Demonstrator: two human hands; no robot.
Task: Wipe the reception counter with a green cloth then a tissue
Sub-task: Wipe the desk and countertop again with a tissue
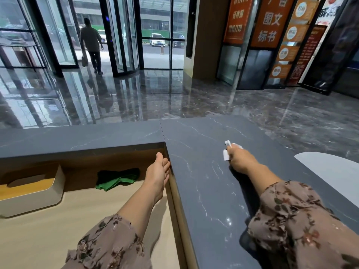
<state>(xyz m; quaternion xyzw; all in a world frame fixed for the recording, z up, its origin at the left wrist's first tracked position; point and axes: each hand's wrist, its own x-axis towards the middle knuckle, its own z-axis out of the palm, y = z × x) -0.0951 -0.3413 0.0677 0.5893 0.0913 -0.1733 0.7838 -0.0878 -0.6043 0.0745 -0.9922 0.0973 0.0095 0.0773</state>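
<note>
The dark grey, white-veined worktop (204, 171) bends at a corner, one arm running off to the left and the other coming back toward the wearer. On top of this nearer arm, well in from its edges, the right hand (240, 159) reaches forward and holds a crumpled white tissue (226, 155) down on the stone. Its fingers are curled round the tissue, and bits of paper stick out beyond and beside the knuckles. The left hand (157, 171) lies against the worktop's inner edge, just short of the inside corner, with its fingers (165, 164) straight and pressed together, holding nothing. Below the worktop, on the pale wooden level tucked under its left arm, the green cloth (114, 181) lies bunched in a loose heap, apart from both hands. Further left on the same level sits a white box (33, 200) with a wooden top. Both forearms wear floral sleeves (303, 220). Beyond the worktop spreads a glossy dark marble floor (136, 98), where a person (92, 41) walks by the glass doors.
</note>
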